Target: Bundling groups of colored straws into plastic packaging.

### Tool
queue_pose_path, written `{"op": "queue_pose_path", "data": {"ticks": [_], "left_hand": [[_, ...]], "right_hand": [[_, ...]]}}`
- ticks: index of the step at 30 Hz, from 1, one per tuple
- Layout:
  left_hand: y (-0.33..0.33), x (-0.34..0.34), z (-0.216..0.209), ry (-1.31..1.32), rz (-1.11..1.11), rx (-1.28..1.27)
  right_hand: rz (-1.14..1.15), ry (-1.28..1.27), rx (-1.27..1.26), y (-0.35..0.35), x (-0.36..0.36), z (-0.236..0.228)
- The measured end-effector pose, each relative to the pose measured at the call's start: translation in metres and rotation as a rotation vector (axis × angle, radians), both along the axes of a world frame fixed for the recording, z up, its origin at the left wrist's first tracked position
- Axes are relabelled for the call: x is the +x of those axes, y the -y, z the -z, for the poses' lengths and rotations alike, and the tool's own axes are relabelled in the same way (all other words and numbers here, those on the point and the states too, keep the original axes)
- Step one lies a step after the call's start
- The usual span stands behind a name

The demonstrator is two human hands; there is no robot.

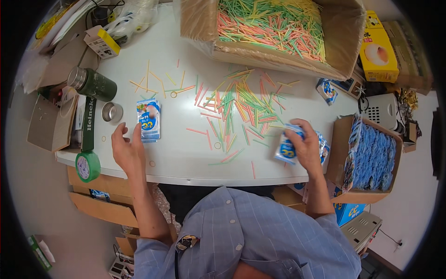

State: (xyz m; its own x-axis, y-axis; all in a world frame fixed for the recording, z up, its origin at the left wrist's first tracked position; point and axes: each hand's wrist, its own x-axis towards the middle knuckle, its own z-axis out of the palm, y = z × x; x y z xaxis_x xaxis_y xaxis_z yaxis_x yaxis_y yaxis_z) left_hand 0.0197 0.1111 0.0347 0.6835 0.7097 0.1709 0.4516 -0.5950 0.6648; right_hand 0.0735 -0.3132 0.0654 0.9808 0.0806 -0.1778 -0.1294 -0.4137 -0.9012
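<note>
Loose sticks point(237, 102) lie mid-surface point(181, 156); behind them, a box point(278, 59) holds more. Left of them, by the left hand point(127, 149), lies a packet point(148, 122), with a cup point(112, 113) and bottle point(95, 84) farther left. Rightward, the right hand point(306, 144) has a second packet point(286, 148), left of a packet-filled carton point(340, 144).

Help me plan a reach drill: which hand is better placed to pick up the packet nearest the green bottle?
Left hand, I'd judge: it is right beside that packet and looks empty, while the right hand is across the table, already holding another packet.
</note>
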Motion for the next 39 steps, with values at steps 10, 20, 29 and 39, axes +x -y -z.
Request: {"op": "queue_pose_path", "data": {"ticks": [10,20,29,39], "left_hand": [[-0.002,0.021,0.029,-0.232,0.044,0.093],[0.0,0.016,0.038,0.022,-0.063,-0.08],[0.132,0.057,0.016,-0.059,0.498,-0.074],[0.15,0.072,0.038,-0.141,0.492,-0.2]], "right_hand": [[0.071,0.117,-0.587,0.019,-0.025,0.044],[-0.061,0.741,-0.993,0.039,-0.011,0.023],[-0.267,0.007,-0.243,-0.11,0.061,0.031],[-0.46,-0.143,-0.87,-0.171,0.099,0.028]]}}
